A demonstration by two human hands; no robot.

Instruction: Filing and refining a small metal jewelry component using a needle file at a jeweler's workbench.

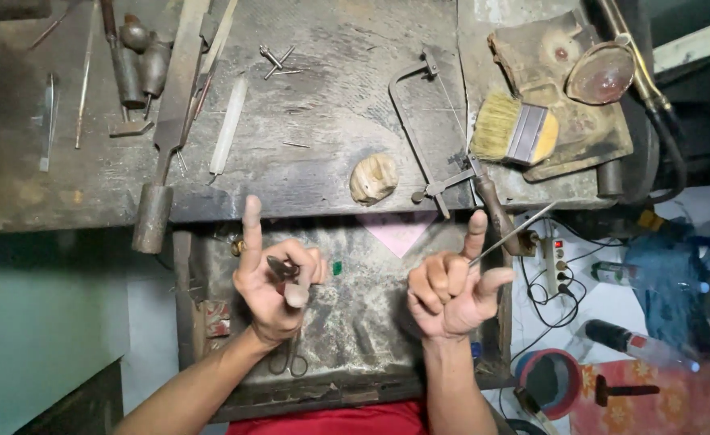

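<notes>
My left hand [273,283] is raised over an open drawer tray [371,322], index finger pointing up, the other fingers pinching a small dark metal piece [281,267]. My right hand [450,290] is up beside it, index finger extended, gripping a thin metal rod [516,232] that slants up to the right. A small green stone [337,267] lies on the tray between the hands. Scissors [289,360] lie on the tray below my left wrist.
The worn workbench [331,105] carries a jeweller's saw [435,137], a flat brush [516,129], a pale lump [373,177], files and hammers [161,121] at left. A power strip [554,262], bottles and a red bowl [550,379] sit at the right on the floor.
</notes>
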